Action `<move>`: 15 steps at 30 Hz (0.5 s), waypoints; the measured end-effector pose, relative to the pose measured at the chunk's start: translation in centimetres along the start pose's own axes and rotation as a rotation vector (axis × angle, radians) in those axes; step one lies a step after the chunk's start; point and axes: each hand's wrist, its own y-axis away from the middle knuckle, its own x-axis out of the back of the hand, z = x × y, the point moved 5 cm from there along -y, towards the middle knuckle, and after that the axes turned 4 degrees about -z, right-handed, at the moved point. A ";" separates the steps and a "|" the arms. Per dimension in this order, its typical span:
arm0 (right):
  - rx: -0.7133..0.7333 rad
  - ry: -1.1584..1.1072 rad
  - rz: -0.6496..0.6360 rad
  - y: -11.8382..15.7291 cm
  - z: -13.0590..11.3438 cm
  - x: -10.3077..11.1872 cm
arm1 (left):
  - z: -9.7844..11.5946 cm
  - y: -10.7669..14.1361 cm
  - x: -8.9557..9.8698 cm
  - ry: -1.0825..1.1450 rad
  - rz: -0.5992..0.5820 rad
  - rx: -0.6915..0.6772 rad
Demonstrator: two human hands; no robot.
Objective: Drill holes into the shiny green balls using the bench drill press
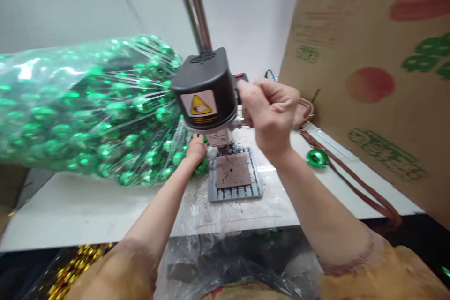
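Note:
A small black bench drill [207, 89] with a yellow warning label stands on a steel column. My right hand [269, 112] is closed at the drill's right side, around what looks like its feed handle, mostly hidden by the fingers. Beneath the chuck, a brown square plate [234, 170] with a dark hole lies on the grey slotted base [258, 190], with dark crumbs scattered over both. My left hand [197, 147] is left of the chuck, by the mouth of a clear bag of shiny green balls [123, 117]; its fingers are partly hidden and blurred.
One green ball [317, 157] and a brown strap [355, 178] lie on the white table [105, 211] at the right. A large printed cardboard box [372, 84] rises behind them. Gold shiny pieces [75, 272] are below the table's front edge at left.

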 end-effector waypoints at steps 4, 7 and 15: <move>-0.084 -0.034 -0.003 -0.1 0.1 -0.4 | 0.9 6.7 1.9 -0.036 0.016 -0.149; -0.172 -0.047 -0.014 -0.2 0.3 -0.4 | 4.0 14.8 1.6 -0.072 0.083 -0.691; -0.258 -0.131 -0.050 -0.4 1.1 -0.4 | 17.5 18.4 -12.5 -0.171 -0.487 -0.913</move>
